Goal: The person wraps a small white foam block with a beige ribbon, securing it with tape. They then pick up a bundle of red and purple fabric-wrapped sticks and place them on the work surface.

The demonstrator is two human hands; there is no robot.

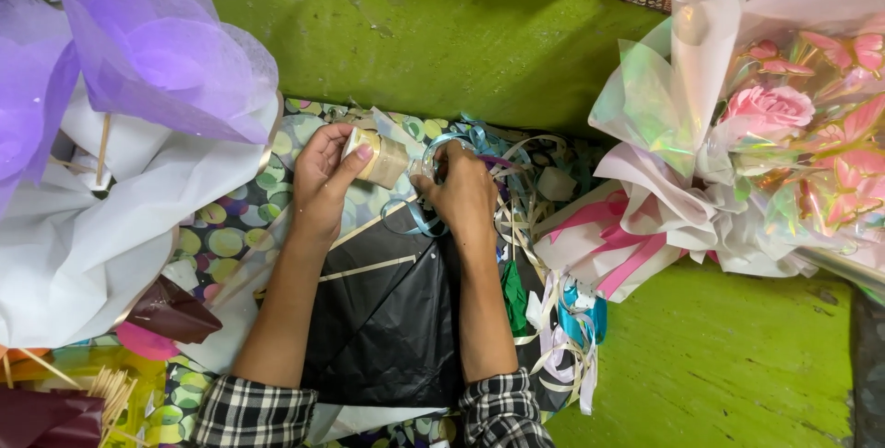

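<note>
- The green floor (701,356) fills the frame, bare at 5 o'clock and along 12 o'clock.
- At 9 o'clock a big bouquet wrapped in white paper (111,227) carries purple mesh blooms (157,52) at 10 o'clock.
- At 3 o'clock lies a second bouquet in iridescent film (737,135) with a pink rose (767,109) inside it (pink ribbon runs across its white wrap).
- At centre, toward 6 o'clock, a black sheet (387,319) lies between the forearms, over spotted wrapping paper (221,236).
- A heap of curled ribbon offcuts (535,208) spreads from centre to 4 o'clock.
- The left hand (318,185), just left of centre, has thumb and fingers closed around a roll of tape (378,158) and holds it up off the black sheet.
- The right hand (466,194), just right of centre, has its fingers curled in at the tape's free end; whether they actually pinch a strip I cannot tell, since the back of the hand hides the tips.
- A pale blue ribbon (426,219) loops under the right hand.
- Judgement on doing this well: the roll seems best held steady in the left hand while the right draws the strip straight out, taut, and clear of the loose ribbons so nothing sticks to it.
</note>
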